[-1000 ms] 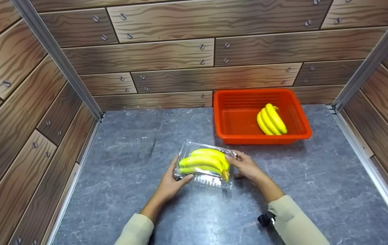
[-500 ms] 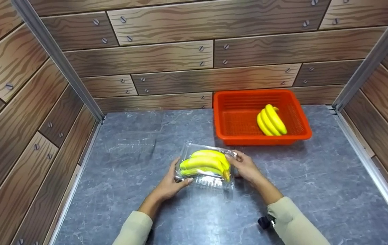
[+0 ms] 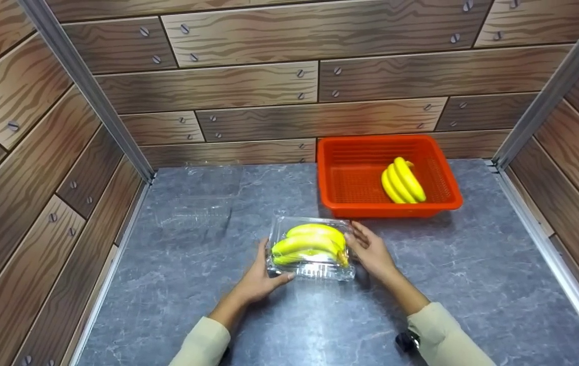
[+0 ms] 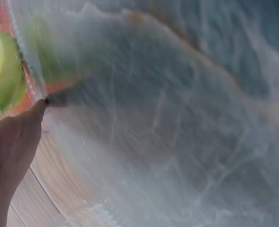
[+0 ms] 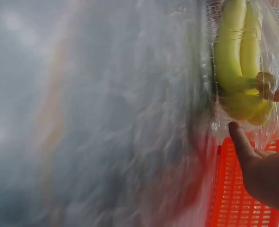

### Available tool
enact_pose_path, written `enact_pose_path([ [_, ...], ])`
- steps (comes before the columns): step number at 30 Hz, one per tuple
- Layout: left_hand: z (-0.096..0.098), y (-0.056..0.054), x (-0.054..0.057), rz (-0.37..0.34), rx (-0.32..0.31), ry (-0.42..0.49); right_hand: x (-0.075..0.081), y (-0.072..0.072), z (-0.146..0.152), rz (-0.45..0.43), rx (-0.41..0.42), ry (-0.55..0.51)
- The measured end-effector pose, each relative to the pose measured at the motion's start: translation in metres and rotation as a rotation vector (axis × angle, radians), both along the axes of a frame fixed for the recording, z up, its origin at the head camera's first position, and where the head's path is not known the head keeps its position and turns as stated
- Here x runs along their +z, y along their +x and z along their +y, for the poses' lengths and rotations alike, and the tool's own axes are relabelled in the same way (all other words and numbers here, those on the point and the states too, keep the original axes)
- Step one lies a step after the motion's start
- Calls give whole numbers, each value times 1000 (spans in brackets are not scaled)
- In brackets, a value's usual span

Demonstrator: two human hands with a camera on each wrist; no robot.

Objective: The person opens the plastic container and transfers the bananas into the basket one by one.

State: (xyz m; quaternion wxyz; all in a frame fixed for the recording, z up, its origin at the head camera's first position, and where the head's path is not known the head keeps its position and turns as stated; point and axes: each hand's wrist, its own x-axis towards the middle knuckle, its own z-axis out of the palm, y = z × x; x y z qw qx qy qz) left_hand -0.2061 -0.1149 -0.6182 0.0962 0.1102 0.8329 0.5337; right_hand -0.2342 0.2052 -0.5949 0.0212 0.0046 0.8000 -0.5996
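A clear plastic clamshell box [image 3: 320,272] lies closed on the grey tabletop, with a bunch of bananas [image 3: 307,245] inside. My left hand [image 3: 257,279] lies at its left front corner; the fingers run along the left side and the thumb stretches along the front edge. In the left wrist view the thumb tip [image 4: 41,105] is down at the table surface by the box. My right hand [image 3: 374,254] touches the right end with extended, slightly spread fingers. The right thumb [image 5: 240,142] lies against the box beside the bananas. Some fingers are hidden behind the box.
An orange-red basket [image 3: 327,201] stands behind and to the right, holding another bunch of bananas [image 3: 402,181]. At the back left sits an open clear clamshell box [image 3: 195,212], its lid tipped backward. Wood-patterned walls [image 3: 256,122] close off the back and sides.
The banana box has shifted slightly right and turned so that its front edge is nearly square to me. The right hand's fingers have loosened and spread at the right end.
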Motion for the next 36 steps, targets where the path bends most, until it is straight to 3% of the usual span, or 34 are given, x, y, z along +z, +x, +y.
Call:
enact_pose_path([
  [4, 4, 4, -3, 37, 15, 3, -7, 6, 10, 40, 89, 72],
  [7, 8, 5, -5, 25, 38, 11, -7, 11, 14, 104, 141, 167],
  [12, 9, 5, -8, 2, 77, 32, -5, 13, 16, 320, 230, 314],
  [16, 8, 5, -8, -1, 71, 40, -3, 14, 13, 473, 327, 419],
  [21, 7, 4, -9, -4, 74, 30, 0, 15, 10, 463, 422, 525],
  [29, 2, 2, -12, -46, 66, 67, 6, 10, 12, 461, 460, 603],
  [36, 1, 1, -12, -64, 58, 111, 15, 10, 11, 445, 501, 733],
])
